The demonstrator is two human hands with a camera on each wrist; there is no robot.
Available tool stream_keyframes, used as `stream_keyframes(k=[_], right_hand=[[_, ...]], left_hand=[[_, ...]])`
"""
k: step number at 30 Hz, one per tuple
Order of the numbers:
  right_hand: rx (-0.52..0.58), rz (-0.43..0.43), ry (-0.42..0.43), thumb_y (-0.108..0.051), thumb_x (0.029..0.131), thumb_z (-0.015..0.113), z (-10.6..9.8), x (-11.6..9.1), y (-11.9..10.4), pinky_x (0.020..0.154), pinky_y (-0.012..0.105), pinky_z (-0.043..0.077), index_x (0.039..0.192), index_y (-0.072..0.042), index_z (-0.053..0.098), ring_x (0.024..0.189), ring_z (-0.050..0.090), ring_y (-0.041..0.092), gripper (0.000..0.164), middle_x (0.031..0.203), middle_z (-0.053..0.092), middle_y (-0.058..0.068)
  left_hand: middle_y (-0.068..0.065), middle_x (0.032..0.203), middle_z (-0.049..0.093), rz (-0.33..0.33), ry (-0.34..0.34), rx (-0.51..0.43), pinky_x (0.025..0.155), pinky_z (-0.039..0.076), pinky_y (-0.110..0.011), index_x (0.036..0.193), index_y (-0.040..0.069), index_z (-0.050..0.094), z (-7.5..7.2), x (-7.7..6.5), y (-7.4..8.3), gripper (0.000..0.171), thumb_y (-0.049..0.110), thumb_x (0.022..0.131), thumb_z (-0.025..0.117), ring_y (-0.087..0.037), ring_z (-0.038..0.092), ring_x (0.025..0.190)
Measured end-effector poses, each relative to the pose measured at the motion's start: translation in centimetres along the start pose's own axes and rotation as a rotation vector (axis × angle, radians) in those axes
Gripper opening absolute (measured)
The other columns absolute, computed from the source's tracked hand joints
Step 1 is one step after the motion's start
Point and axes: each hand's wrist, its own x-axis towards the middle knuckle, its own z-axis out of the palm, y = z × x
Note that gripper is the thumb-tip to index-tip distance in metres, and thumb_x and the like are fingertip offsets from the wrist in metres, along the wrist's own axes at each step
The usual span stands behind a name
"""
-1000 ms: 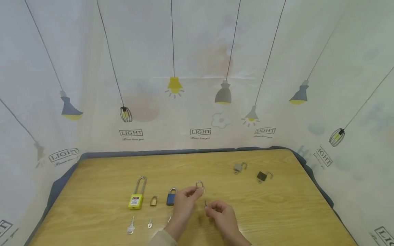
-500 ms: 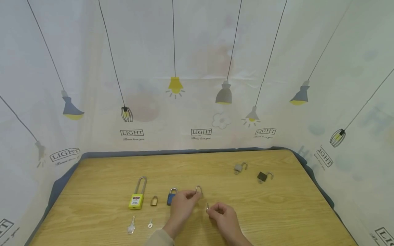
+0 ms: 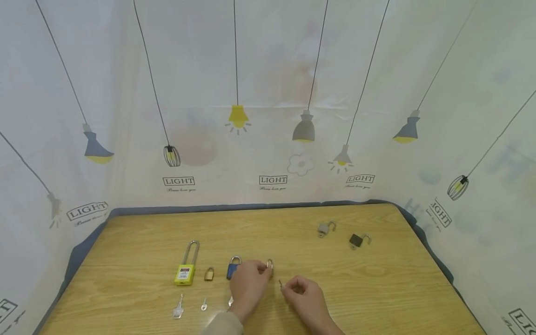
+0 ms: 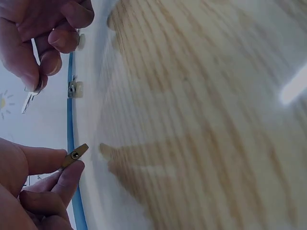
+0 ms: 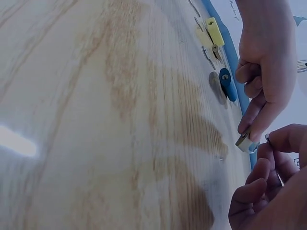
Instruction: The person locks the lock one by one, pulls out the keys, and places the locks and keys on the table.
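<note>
My left hand [image 3: 250, 284] pinches a small brass padlock [image 4: 70, 160] between thumb and fingers, raised over the wooden table. Its silver shackle [image 3: 270, 264] points away from me in the head view, and the keyhole in its base shows in the left wrist view. Just to the right, my right hand [image 3: 307, 300] pinches a small metal key [image 4: 29, 100] by its head, blade sticking out toward the padlock. A gap separates key and padlock. Close to my left hand lies a blue padlock [image 3: 232, 271], partly covered by it.
Left on the table [image 3: 142, 260] are a yellow long-shackle padlock [image 3: 184, 274] and a smaller brass one [image 3: 209, 275]. Below them lie a larger key [image 3: 178, 309], a small key [image 3: 204, 305] and a third [image 3: 230, 301]. Grey [image 3: 323, 229] and black [image 3: 356, 240] padlocks with open shackles sit back right.
My left hand has brought the padlock lower and nearer to me, and it has turned, its shackle appearing narrower. The right hand shifted slightly, its key now tilted leftward.
</note>
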Motion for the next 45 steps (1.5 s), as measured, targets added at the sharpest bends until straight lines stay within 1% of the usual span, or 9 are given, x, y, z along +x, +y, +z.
stream_keyframes(k=[7,13,16,21,27,32,37,41,45], right_hand=[[0.002,0.016,-0.008,-0.022,0.083,0.072,-0.2,0.0,0.0,0.069,0.029,0.042,0.087,-0.009,0.066,0.077,0.052,0.016,0.015,0.084,0.06,0.001],[-0.01,0.013,-0.006,-0.02,0.084,0.071,-0.3,-0.1,-0.1,0.07,0.031,0.042,0.087,-0.008,0.064,0.079,0.052,0.017,0.014,0.088,0.061,0.002],[-0.024,0.008,-0.006,-0.021,0.084,0.07,-0.3,-0.1,-0.1,0.072,0.032,0.042,0.088,-0.008,0.064,0.081,0.052,0.017,0.015,0.089,0.061,0.003],[-0.045,0.001,0.018,-0.021,0.084,0.07,-0.4,-0.1,0.0,0.072,0.032,0.043,0.088,-0.009,0.064,0.081,0.053,0.017,0.014,0.087,0.061,0.002],[-0.071,-0.026,0.059,-0.017,0.082,0.071,-0.4,0.0,0.1,0.072,0.032,0.044,0.085,-0.01,0.064,0.08,0.054,0.016,0.011,0.084,0.062,0.001],[-0.091,-0.044,0.079,-0.017,0.083,0.072,-0.4,0.1,0.3,0.071,0.031,0.045,0.085,-0.011,0.064,0.079,0.055,0.015,0.01,0.083,0.063,0.001],[-0.118,-0.055,0.071,-0.017,0.082,0.073,-0.3,0.1,0.3,0.066,0.029,0.046,0.085,-0.012,0.065,0.074,0.055,0.014,0.01,0.08,0.063,0.0],[-0.18,-0.086,0.065,-0.016,0.08,0.073,0.0,0.1,0.5,0.059,0.027,0.046,0.082,-0.014,0.066,0.065,0.056,0.013,0.007,0.074,0.062,-0.003],[-0.258,-0.118,0.063,-0.017,0.079,0.073,0.5,0.3,0.4,0.057,0.029,0.045,0.078,-0.018,0.067,0.062,0.054,0.011,0.006,0.07,0.062,-0.007]], left_hand=[[0.008,0.069,0.069,0.007,0.007,0.073,0.053,0.04,-0.029,0.076,0.023,0.073,0.5,0.4,-0.1,0.011,0.033,0.08,0.072,-0.008,0.053,0.057],[0.008,0.063,0.063,0.02,0.014,0.12,0.049,0.037,-0.028,0.074,0.021,0.07,0.6,0.5,-0.3,0.018,0.037,0.081,0.072,-0.009,0.047,0.051],[0.008,0.058,0.058,0.041,0.007,0.156,0.048,0.037,-0.028,0.069,0.019,0.066,0.5,0.4,-0.2,0.022,0.035,0.081,0.073,-0.01,0.045,0.05],[0.007,0.05,0.048,0.088,0.0,0.247,0.045,0.034,-0.029,0.058,0.018,0.054,0.3,0.4,0.0,0.033,0.034,0.079,0.074,-0.012,0.042,0.047],[0.004,0.05,0.047,0.12,0.017,0.305,0.042,0.033,-0.03,0.058,0.015,0.052,0.3,0.2,0.3,0.035,0.031,0.077,0.076,-0.013,0.041,0.045],[0.003,0.051,0.05,0.123,0.021,0.301,0.044,0.036,-0.032,0.058,0.016,0.052,0.1,0.0,0.4,0.035,0.031,0.076,0.078,-0.014,0.043,0.047],[0.004,0.052,0.052,0.138,0.028,0.283,0.045,0.037,-0.032,0.058,0.016,0.053,0.2,0.0,0.2,0.033,0.031,0.076,0.077,-0.014,0.044,0.047],[0.004,0.057,0.058,0.157,0.028,0.25,0.047,0.039,-0.029,0.069,0.014,0.063,-0.1,0.2,-0.3,0.023,0.032,0.079,0.075,-0.011,0.045,0.049],[0.004,0.064,0.063,0.161,0.033,0.222,0.048,0.04,-0.026,0.082,0.013,0.069,-1.3,0.6,-0.9,0.019,0.032,0.083,0.071,-0.009,0.047,0.052]])
